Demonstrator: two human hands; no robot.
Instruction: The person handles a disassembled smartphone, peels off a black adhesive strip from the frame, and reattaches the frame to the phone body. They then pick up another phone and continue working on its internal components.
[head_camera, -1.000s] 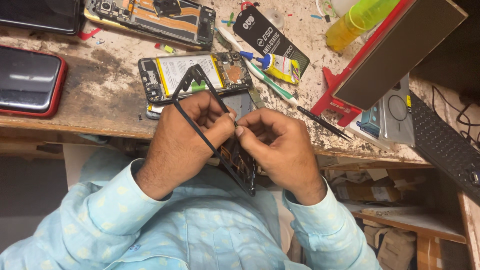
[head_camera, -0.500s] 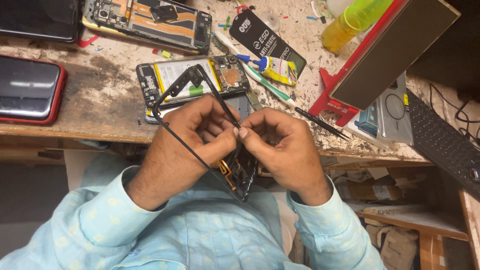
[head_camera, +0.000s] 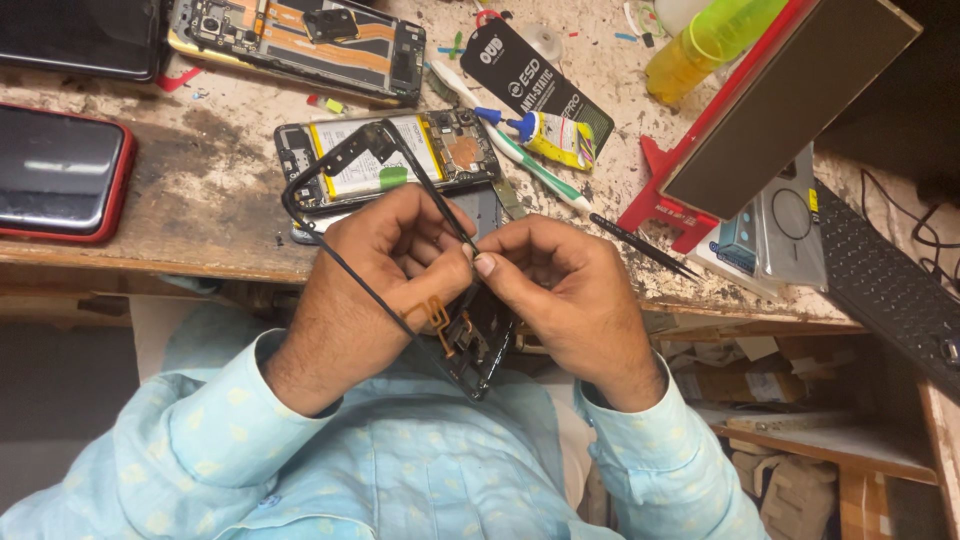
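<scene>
Head view, both hands at the near edge of a worn wooden bench (head_camera: 200, 215). We count 2 hands on 1 black phone frame (head_camera: 340, 170): our left hand (head_camera: 375, 285) is clenched round its lower side rail, and our right hand (head_camera: 560, 290) pinches the frame's inner edge w/ thumb and forefinger tip. The frame is held tilted, its top loop over the bench, its bottom end w/ an orange flex strip (head_camera: 432, 312) below the bench edge, close to our chest.

On the bench we count 2 opened phones: 1 w/ a white battery (head_camera: 400, 150) just behind the frame, 1 w/ orange innards (head_camera: 290, 40) farther back. Also 2 closed phones at left: 1 red-cased (head_camera: 60, 170), 1 dark (head_camera: 80, 35) at the top corner. Right of centre: 1 small glue tube (head_camera: 545, 135), 1 black card pack (head_camera: 545, 85), 1 pr black tweezers (head_camera: 645, 245), 1 yellow-green bottle (head_camera: 710, 40). Far right: 1 black keyboard (head_camera: 885, 285).
</scene>
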